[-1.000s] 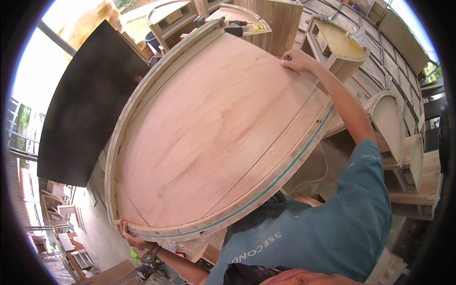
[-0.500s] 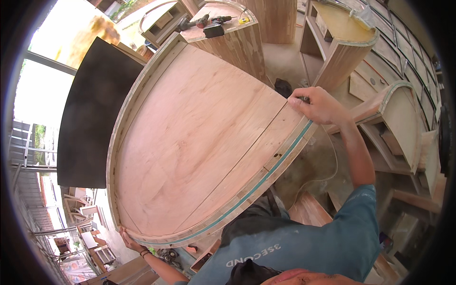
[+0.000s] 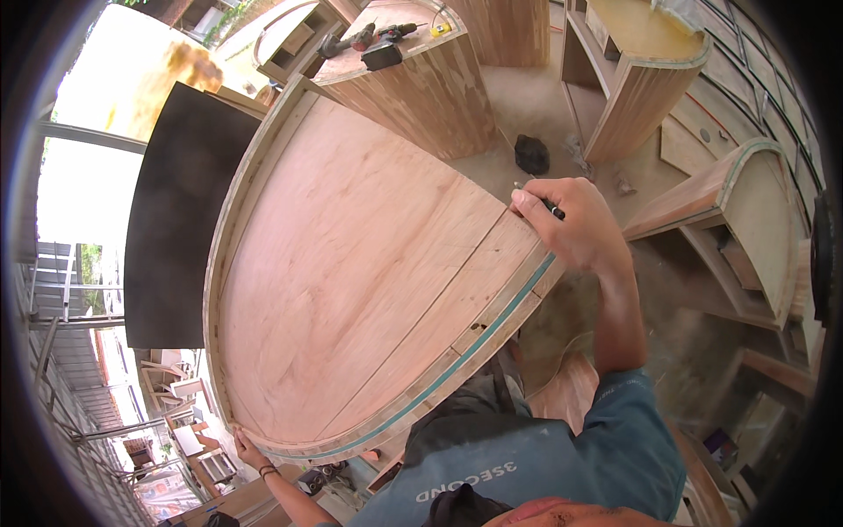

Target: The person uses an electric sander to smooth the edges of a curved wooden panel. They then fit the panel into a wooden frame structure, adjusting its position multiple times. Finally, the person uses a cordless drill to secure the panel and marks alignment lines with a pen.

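A large wooden panel (image 3: 351, 255) with a curved, built-up rim fills the middle of the view, tilted. A teal strip (image 3: 492, 329) runs along its near rim, and a straight line crosses its face. My right hand (image 3: 575, 220) pinches a dark pen (image 3: 551, 207) at the panel's right corner, its tip pointing up and away from me. The fingertips are close to the panel's edge. At the lower left, my left hand (image 3: 249, 450) grips the curved rim; part of its fingers are hidden behind the wood.
Power drills (image 3: 386, 39) and a yellow tape measure (image 3: 439, 30) lie on a curved cabinet (image 3: 421, 97) beyond the panel. More curved wooden cabinets (image 3: 650, 97) stand at the right. A black curved sheet (image 3: 180, 220) stands at the left. A black bundle (image 3: 531, 155) lies on the floor.
My right hand has turned and lifted slightly at the panel's corner, so more of the pen shows. The view has shifted a little; my left hand keeps its place on the rim.
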{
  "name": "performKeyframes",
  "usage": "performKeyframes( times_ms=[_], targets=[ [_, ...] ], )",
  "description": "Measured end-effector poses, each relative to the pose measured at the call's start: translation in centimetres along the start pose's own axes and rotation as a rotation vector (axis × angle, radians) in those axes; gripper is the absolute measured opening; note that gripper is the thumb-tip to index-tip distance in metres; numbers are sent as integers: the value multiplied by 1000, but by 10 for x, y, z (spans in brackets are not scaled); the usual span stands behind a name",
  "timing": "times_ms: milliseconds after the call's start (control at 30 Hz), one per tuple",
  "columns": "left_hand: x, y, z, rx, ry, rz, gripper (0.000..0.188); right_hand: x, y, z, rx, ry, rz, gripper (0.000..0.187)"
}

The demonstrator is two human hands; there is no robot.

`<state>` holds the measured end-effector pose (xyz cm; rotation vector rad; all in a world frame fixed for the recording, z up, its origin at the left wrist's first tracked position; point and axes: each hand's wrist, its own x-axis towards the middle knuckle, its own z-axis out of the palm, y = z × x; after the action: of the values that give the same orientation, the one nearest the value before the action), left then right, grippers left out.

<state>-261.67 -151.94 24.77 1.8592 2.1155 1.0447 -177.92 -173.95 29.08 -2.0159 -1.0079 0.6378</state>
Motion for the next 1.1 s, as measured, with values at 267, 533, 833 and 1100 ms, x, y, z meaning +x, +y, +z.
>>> performKeyframes(
  times_ms=[267,533,833,1100],
  targets=[
    [-1,9,6,78,-3,-42,39,4,15,14,326,44,-94,33],
    [-4,1,9,49,38,-40,41,3,6,17,422,-29,24,36],
    [-13,20,12,-21,57,-58,36,2,0,28,399,-93,56,32],
    [14,7,-5,122,-73,257,25,1,-26,36,-49,-67,126,32]
  ],
)
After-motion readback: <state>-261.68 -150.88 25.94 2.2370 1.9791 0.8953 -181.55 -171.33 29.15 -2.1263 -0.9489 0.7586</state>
